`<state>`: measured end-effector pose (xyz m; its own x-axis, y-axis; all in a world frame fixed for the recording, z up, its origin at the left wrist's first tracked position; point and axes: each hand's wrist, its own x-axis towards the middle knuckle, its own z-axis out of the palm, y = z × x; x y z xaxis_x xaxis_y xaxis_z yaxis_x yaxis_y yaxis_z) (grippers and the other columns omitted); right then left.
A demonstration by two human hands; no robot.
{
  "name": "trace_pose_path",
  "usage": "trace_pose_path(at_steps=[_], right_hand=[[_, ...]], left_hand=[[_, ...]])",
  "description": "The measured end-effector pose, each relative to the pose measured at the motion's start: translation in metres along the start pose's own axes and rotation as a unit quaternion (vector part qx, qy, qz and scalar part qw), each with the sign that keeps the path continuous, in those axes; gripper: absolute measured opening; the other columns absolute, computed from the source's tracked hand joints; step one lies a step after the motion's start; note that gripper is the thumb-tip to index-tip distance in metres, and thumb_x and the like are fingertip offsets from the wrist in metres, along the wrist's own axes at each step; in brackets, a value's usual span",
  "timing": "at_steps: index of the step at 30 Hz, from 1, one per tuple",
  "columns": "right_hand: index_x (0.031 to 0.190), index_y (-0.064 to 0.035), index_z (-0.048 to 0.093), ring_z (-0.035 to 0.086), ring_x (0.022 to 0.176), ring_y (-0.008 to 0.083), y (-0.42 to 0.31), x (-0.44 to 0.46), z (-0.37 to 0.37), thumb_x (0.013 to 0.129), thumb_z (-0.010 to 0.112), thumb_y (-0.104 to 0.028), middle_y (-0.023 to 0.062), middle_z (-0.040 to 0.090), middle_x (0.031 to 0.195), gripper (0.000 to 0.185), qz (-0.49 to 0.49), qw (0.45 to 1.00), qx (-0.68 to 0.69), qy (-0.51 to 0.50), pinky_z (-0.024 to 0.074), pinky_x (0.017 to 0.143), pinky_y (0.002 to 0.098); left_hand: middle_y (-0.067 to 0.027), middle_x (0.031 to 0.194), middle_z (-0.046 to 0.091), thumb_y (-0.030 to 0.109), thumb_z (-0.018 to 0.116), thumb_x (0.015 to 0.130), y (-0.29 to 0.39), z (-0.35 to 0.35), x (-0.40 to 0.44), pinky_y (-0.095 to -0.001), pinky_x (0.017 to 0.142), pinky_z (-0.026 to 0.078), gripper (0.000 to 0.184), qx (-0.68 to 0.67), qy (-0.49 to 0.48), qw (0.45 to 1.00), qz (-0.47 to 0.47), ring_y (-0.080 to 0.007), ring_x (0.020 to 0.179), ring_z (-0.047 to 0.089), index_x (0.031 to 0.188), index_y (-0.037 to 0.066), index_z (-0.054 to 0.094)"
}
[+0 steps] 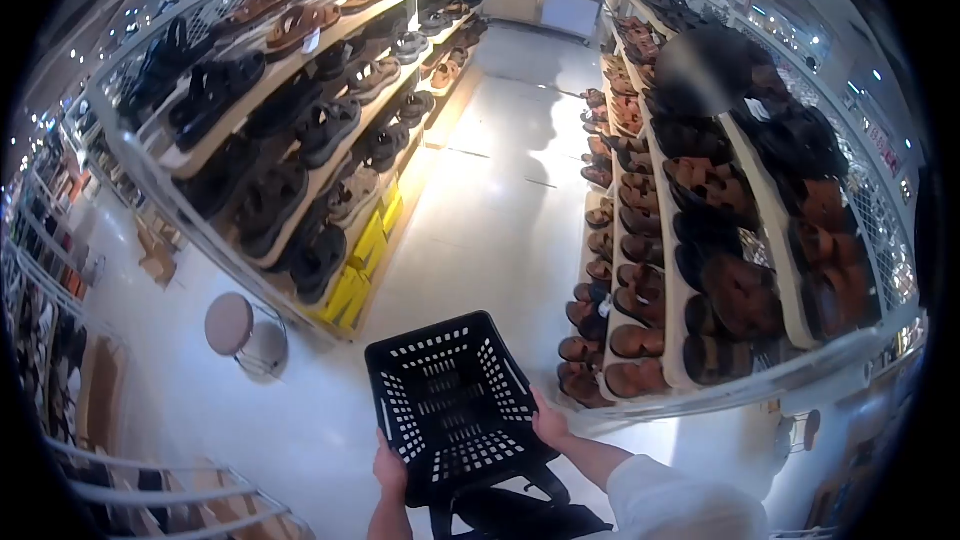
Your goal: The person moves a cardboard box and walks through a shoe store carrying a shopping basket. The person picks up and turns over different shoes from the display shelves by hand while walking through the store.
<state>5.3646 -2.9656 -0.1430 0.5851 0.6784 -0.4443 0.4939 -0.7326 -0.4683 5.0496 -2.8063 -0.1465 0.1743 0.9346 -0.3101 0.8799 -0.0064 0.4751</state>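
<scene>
Between the two racks, basket: black [480,317], with slotted walls and base; open side facing up toward the camera, over the near part of the pale floor [455,210]
Left hand [391,468]: grip narrow, closed on the basket's left side near its near left corner; thumb along the rim
Right hand [548,422]: grip narrow, closed on the basket's right side near its near right corner; a white sleeve [650,490] covers part of that arm
Handle [545,480]: black, jutting from the basket's near edge; a dark thing below it is too unclear to name
Left rack [290,280]: black, brown and grey sandals [328,130] in sloping rows; yellow boxes [357,275] low down near its near right corner
Stool [230,324]: brown round seat; on the floor just beside the left rack's near edge
Right rack [672,320]: brown and black sandals along its tiers, down to the edge beside the aisle; a dark, blurred shape sits toward its far part
</scene>
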Motion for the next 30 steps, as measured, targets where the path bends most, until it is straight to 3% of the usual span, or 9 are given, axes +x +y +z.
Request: trace_pose_path(at_steps=[4, 8, 10, 11, 16, 18, 20, 23, 30], right_hand=[[0.143, -0.0251, 0.020, 0.059, 0.068, 0.0428, -0.041, 0.077, -0.006, 0.082, 0.048, -0.010, 0.0248, 0.061, 0.074, 0.068, -0.059, 0.994, 0.046, 0.082, 0.0471, 0.068, 0.0509], [0.143, -0.0228, 0.021, 0.059, 0.066, 0.0429, -0.083, 0.135, -0.020, 0.082, 0.048, -0.008, 0.0248, 0.061, 0.073, 0.069, 0.002, 0.997, -0.026, 0.070, 0.0474, 0.069, 0.0510], [0.143, -0.0241, 0.018, 0.059, 0.064, 0.0429, -0.095, 0.170, -0.018, 0.083, 0.048, -0.009, 0.0242, 0.060, 0.072, 0.070, -0.059, 0.983, 0.008, 0.175, 0.0478, 0.067, 0.0505], [0.144, -0.0263, 0.016, 0.059, 0.065, 0.0428, -0.104, 0.178, -0.028, 0.084, 0.048, -0.011, 0.0248, 0.060, 0.072, 0.070, 0.006, 0.994, 0.051, 0.100, 0.0476, 0.067, 0.0510], [0.143, -0.0302, 0.014, 0.060, 0.069, 0.0425, -0.128, 0.280, -0.058, 0.083, 0.048, -0.012, 0.0240, 0.061, 0.074, 0.071, 0.094, 0.989, 0.069, 0.088, 0.0474, 0.066, 0.0513], [0.143, -0.0293, 0.015, 0.060, 0.069, 0.0419, -0.137, 0.327, -0.076, 0.083, 0.048, -0.010, 0.0233, 0.061, 0.074, 0.072, 0.077, 0.982, 0.121, 0.125, 0.0475, 0.065, 0.0505], [0.143, -0.0272, 0.017, 0.060, 0.074, 0.0413, -0.146, 0.377, -0.108, 0.082, 0.047, -0.006, 0.0245, 0.061, 0.081, 0.072, 0.101, 0.981, 0.109, 0.122, 0.0478, 0.068, 0.0483], [0.143, -0.0249, 0.020, 0.061, 0.079, 0.0400, -0.139, 0.442, -0.138, 0.081, 0.047, -0.001, 0.0261, 0.061, 0.090, 0.072, 0.134, 0.974, 0.128, 0.133, 0.0481, 0.072, 0.0452], [0.144, -0.0297, 0.019, 0.062, 0.073, 0.0297, -0.123, 0.616, -0.229, 0.080, 0.044, 0.005, 0.0197, 0.063, 0.090, 0.077, 0.155, 0.954, 0.200, 0.163, 0.0512, 0.069, 0.0399]], left_hand=[[-0.0198, 0.087, 0.062, 0.011, 0.044, 0.086, 0.024, -0.014, 0.104, -0.0469, 0.070, 0.047, 0.063, 0.059, -0.032, 0.998, 0.003, -0.0374, 0.077, 0.061, 0.143, 0.014, 0.019], [-0.0194, 0.089, 0.061, 0.012, 0.045, 0.086, 0.051, -0.027, 0.198, -0.0471, 0.072, 0.047, 0.063, 0.065, -0.046, 0.996, 0.044, -0.0374, 0.078, 0.060, 0.143, 0.015, 0.018], [-0.0195, 0.091, 0.061, 0.013, 0.045, 0.086, 0.081, -0.031, 0.254, -0.0469, 0.072, 0.047, 0.064, 0.073, -0.065, 0.994, 0.046, -0.0374, 0.079, 0.060, 0.143, 0.015, 0.018], [-0.0196, 0.093, 0.060, 0.013, 0.046, 0.086, 0.094, -0.036, 0.271, -0.0471, 0.071, 0.047, 0.065, 0.083, -0.079, 0.992, 0.057, -0.0376, 0.078, 0.060, 0.144, 0.016, 0.017], [-0.0203, 0.091, 0.060, 0.011, 0.047, 0.084, 0.147, -0.015, 0.396, -0.0495, 0.066, 0.047, 0.067, 0.106, -0.079, 0.984, 0.122, -0.0379, 0.075, 0.060, 0.144, 0.020, 0.018], [-0.0204, 0.084, 0.061, 0.009, 0.048, 0.083, 0.182, -0.005, 0.451, -0.0490, 0.064, 0.047, 0.067, 0.127, 0.032, 0.963, 0.234, -0.0387, 0.073, 0.061, 0.143, 0.020, 0.020], [-0.0215, 0.089, 0.062, 0.010, 0.048, 0.084, 0.249, -0.016, 0.494, -0.0494, 0.068, 0.048, 0.068, 0.144, -0.098, 0.974, 0.144, -0.0397, 0.076, 0.061, 0.144, 0.022, 0.018], [-0.0233, 0.093, 0.062, 0.012, 0.048, 0.084, 0.324, -0.006, 0.552, -0.0498, 0.072, 0.049, 0.068, 0.130, -0.133, 0.975, 0.123, -0.0405, 0.080, 0.062, 0.144, 0.022, 0.017], [-0.0247, 0.093, 0.060, 0.015, 0.050, 0.085, 0.475, 0.046, 0.693, -0.0501, 0.071, 0.048, 0.067, 0.123, -0.114, 0.962, 0.215, -0.0409, 0.079, 0.061, 0.143, 0.020, 0.018]])
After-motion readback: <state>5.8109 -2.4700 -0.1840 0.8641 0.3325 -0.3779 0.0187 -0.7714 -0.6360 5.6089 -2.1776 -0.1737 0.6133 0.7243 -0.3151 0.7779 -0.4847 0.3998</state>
